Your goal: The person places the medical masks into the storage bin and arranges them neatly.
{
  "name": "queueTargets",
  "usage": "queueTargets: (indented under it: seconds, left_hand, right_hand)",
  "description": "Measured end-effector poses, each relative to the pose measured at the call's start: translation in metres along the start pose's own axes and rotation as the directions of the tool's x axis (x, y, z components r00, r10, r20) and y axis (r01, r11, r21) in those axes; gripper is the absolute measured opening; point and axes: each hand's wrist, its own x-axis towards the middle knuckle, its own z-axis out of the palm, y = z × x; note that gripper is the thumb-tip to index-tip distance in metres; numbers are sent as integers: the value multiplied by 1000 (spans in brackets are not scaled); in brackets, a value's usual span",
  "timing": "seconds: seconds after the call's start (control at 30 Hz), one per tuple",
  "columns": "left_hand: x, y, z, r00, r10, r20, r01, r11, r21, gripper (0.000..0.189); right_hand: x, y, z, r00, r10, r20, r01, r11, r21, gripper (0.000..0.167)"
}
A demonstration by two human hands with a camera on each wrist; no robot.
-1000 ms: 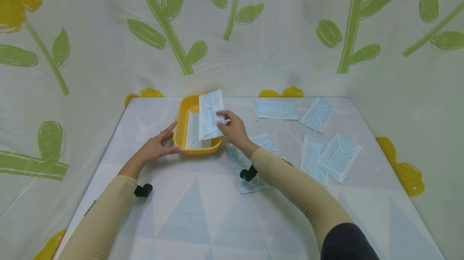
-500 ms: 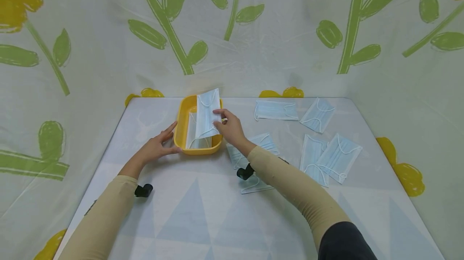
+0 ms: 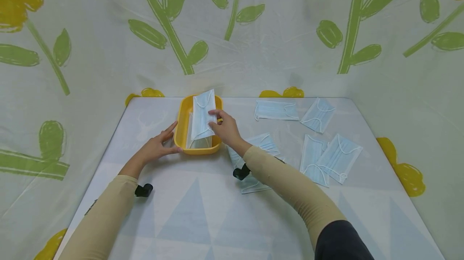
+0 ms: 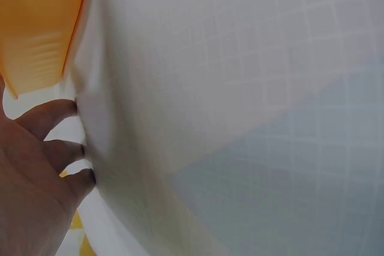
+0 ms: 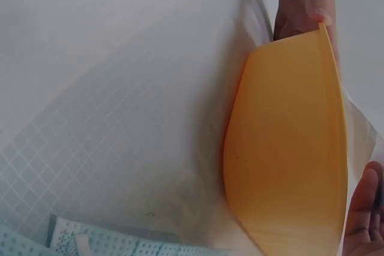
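Observation:
My right hand point(image 3: 228, 130) pinches a light-blue face mask point(image 3: 203, 111) at its right edge. The mask is tilted above a yellow plastic tray point(image 3: 201, 152), its top end reaching past the far rim. Beneath it, another mask point(image 3: 199, 144) lies inside the tray, partly covered. At the tray's left side, my left hand point(image 3: 154, 147) has its fingers spread, thumb at the near-left corner. In the left wrist view those fingertips point(image 4: 71, 107) rest on the tabletop beside the tray wall point(image 4: 42, 58). Only fingers point(image 5: 363, 208) of my right hand show in the right wrist view.
A mask point(image 3: 276, 109) and a second mask point(image 3: 317, 114) lie at the back right. Two overlapping masks point(image 3: 338, 157) are nearer the right edge. More masks point(image 3: 255, 185) lie partly under my right forearm. A flowered curtain point(image 3: 282, 42) stands behind the table.
My right hand has moved a little left, carrying the mask further over the tray. The left hand and the tray have stayed in place.

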Motion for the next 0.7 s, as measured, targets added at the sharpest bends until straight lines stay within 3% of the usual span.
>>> queueTargets:
  seconds: [0.7]
  left_hand:
    - [2,-3,1,1000,-3,2,3,1000,2,107]
  right_hand:
    - [2,-8,16,998,39,55,-36,998,-52,37]
